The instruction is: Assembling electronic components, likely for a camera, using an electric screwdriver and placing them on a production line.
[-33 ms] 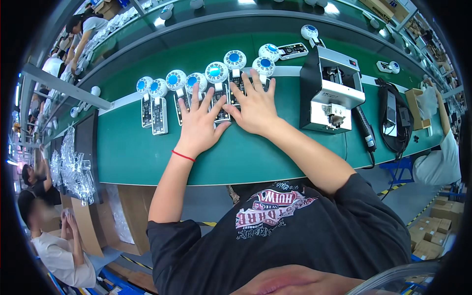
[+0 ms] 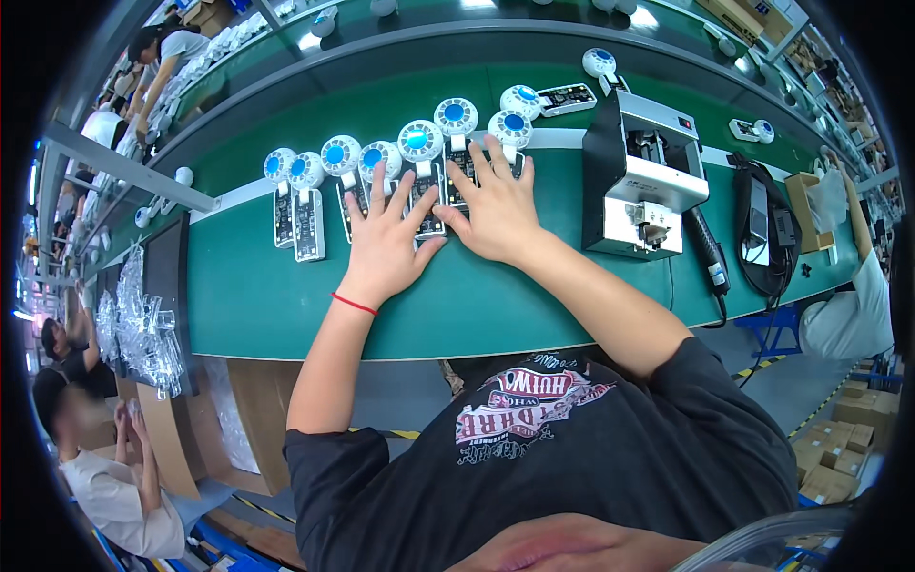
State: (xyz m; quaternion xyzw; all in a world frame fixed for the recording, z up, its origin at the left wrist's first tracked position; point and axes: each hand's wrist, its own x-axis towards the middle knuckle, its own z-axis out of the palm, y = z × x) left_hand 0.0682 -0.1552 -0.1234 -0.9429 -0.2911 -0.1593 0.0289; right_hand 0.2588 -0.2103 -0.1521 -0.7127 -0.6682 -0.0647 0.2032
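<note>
My left hand (image 2: 383, 240) lies flat with fingers spread over the handles of several white devices with round, blue-centred heads and bare circuit boards. Its fingertips reach up to one round head (image 2: 379, 160) and a lit, brighter blue one (image 2: 419, 140). Beside it, my right hand (image 2: 496, 214) is also spread, its fingers across another device's board (image 2: 458, 172) and up to a round head (image 2: 511, 128). The two thumbs point toward each other. Left of my hands, two devices (image 2: 309, 224) lie side by side. Palms and fingers partly hide the boards beneath.
A black and silver bench machine (image 2: 643, 172) stands to the right. Beyond it are a black screwdriver-like tool (image 2: 707, 253), coiled cable (image 2: 762, 229) and an open carton (image 2: 810, 210). More devices (image 2: 567, 99) lie behind. Clear plastic pieces (image 2: 143, 329) sit left; co-workers (image 2: 119, 477) are around.
My hands and the devices have not visibly moved. At the lower left, the co-worker's hands have shifted slightly.
</note>
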